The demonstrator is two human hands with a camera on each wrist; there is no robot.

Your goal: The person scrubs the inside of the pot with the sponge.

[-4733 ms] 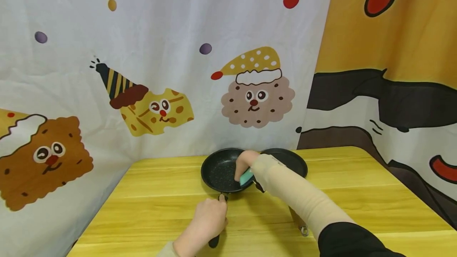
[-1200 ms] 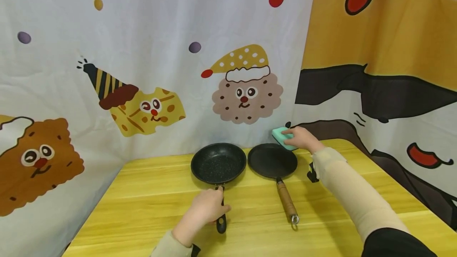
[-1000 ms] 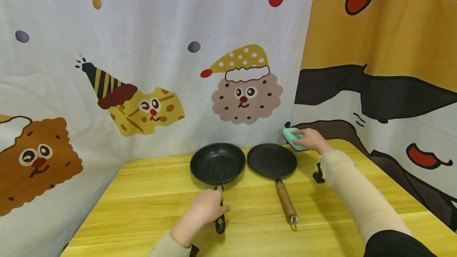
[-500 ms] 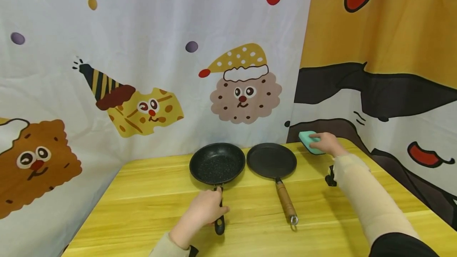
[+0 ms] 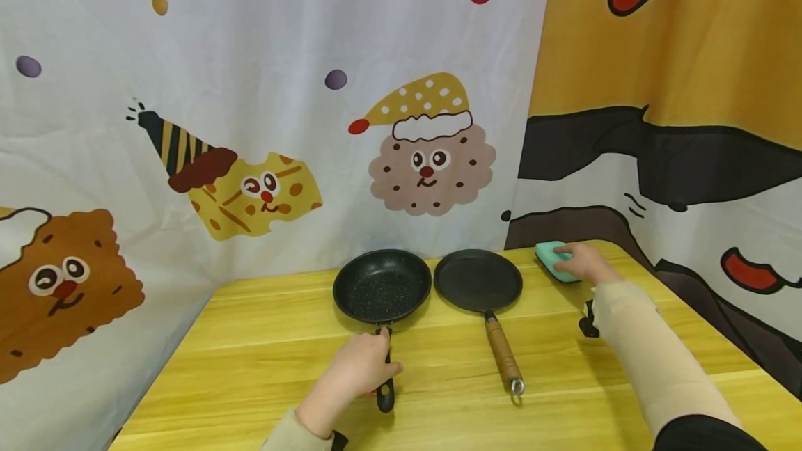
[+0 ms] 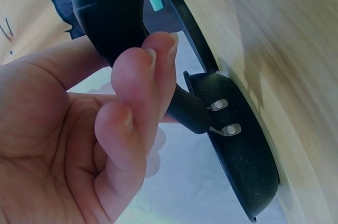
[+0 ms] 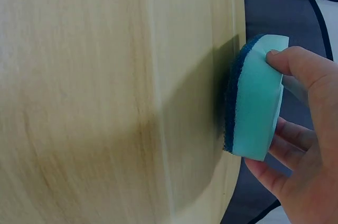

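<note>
head view: your left hand [image 5: 354, 378] gripped the speckled pan [image 5: 382, 291] by its handle; your right hand [image 5: 579, 262] held the sponge [image 5: 551, 259] at the table [image 5: 263, 367] corner. left wrist: fingers [image 6: 142, 92] wrapped the handle. right wrist: the sponge touched the table, not yet released.

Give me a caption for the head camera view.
Left hand grips speckled pan; right hand sets green sponge on table.
</note>
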